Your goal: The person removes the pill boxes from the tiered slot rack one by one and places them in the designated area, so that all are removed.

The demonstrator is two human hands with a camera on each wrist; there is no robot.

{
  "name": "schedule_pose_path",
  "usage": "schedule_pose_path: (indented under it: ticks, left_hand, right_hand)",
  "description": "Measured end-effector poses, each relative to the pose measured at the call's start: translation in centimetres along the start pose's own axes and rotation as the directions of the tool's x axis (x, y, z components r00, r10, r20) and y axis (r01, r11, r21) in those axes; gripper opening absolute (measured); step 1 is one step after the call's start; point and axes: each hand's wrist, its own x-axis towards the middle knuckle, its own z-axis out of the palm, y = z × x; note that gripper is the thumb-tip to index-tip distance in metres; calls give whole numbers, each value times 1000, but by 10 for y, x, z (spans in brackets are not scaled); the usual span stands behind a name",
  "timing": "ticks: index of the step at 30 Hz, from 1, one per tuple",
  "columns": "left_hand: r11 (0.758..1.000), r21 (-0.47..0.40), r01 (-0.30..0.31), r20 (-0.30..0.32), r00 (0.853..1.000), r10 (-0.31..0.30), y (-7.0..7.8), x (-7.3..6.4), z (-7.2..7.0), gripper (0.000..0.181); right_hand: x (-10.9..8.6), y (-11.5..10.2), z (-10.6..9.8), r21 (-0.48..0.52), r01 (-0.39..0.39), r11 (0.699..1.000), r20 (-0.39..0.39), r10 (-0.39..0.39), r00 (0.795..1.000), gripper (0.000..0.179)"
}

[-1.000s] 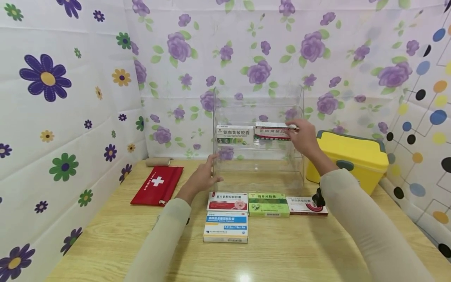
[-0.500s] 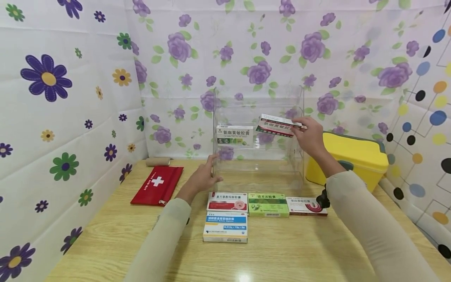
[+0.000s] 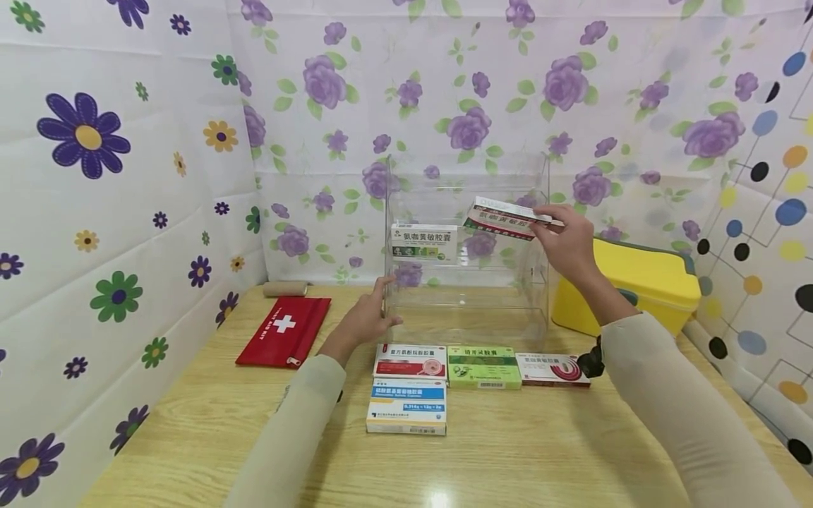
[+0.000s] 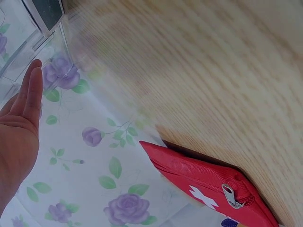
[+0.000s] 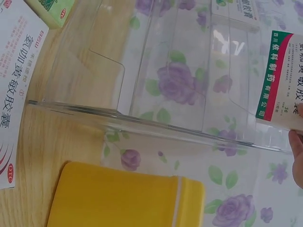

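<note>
My right hand (image 3: 567, 240) pinches the right end of a white, red and green medicine box (image 3: 502, 217). That box is tilted, in front of the upper part of a clear acrylic rack (image 3: 470, 299); the right wrist view shows the box's printed face (image 5: 282, 80) close up. On the left, my left hand (image 3: 365, 319) touches the rack's side with its fingers extended, as the fingers (image 4: 32, 94) in the left wrist view confirm. Another medicine box (image 3: 423, 243), white and green, stands on a rack shelf at the left.
Below the rack lie a white-red box (image 3: 410, 361), a green box (image 3: 484, 367), a white-maroon box (image 3: 551, 368) and a blue-white box (image 3: 406, 407). A red first aid pouch (image 3: 284, 331) and a brown roll (image 3: 284, 289) lie left. A yellow case (image 3: 641, 282) stands right.
My right hand has lifted the white, red and green medicine box off the shelf beside the other box, tilting it and shifting slightly right. My left hand has stayed at the rack's side.
</note>
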Motion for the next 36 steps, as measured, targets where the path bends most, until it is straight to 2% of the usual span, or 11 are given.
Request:
schedule_pose_path:
  ticks: [9,15,22,24,30,36]
  left_hand:
    - [1000,4,-4,10,1000,4,2,0,-1,85]
    - [1000,11,12,3,1000,-12,1,-2,-2,86]
    - [1000,0,28,10,1000,-28,0,-3,0,86]
    - [1000,-1,23,8,1000,-23,-1,-2,2,86]
    - [1000,1,20,-2,1000,-20,-1,-1,3,87]
    - [1000,-5,12,-3,1000,-12,2,0,-1,88]
  right_hand:
    - [-9,-7,-6,80,5,997,-24,-4,1000,25]
    - [-20,-23,-5,142,50,989,-7,-50,999,26]
    - [-31,-16,-6,128,-10,992,52,4,999,28]
    - [-35,-23,-8,116,-16,993,61,9,998,28]
    - [-48,-52,-16,161,-19,987,116,0,993,26]
    - [-57,-62,-19,143,-26,989,177,0,984,25]
